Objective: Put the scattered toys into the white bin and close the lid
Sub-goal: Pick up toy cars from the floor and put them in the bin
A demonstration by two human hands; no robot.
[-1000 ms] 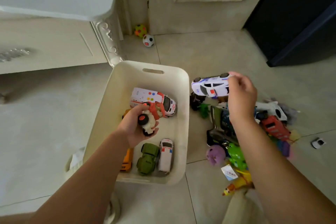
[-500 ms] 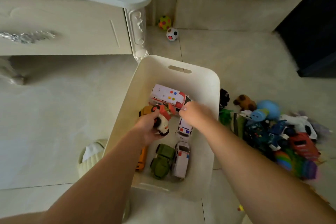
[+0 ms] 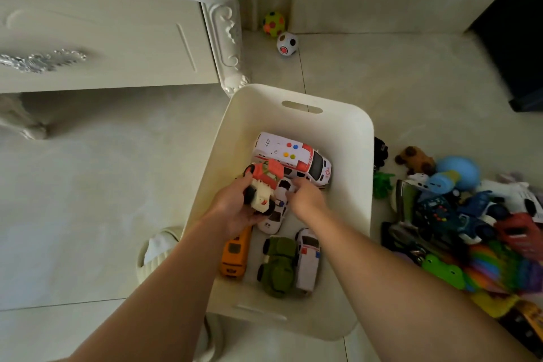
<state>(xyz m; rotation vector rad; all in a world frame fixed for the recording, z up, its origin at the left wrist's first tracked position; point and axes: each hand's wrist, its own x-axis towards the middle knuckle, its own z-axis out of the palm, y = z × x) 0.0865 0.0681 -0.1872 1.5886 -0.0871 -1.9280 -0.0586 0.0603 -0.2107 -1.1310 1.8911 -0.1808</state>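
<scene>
Fingers of the left hand (image 3: 235, 209) clasp a red-and-cream truck (image 3: 263, 185) (over the white bin (image 3: 349, 138)); right hand (image 3: 305, 195) grips a white car (image 3: 276, 214).

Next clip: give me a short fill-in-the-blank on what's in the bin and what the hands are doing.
1. The left hand holds a red and cream toy truck over the ___.
2. The bus lying in the bin is ___ in colour.
3. The right hand rests on a ___ toy car.
4. Two balls sit on the floor near the ___ leg.

Missing words: bin; orange; white; cabinet
</scene>
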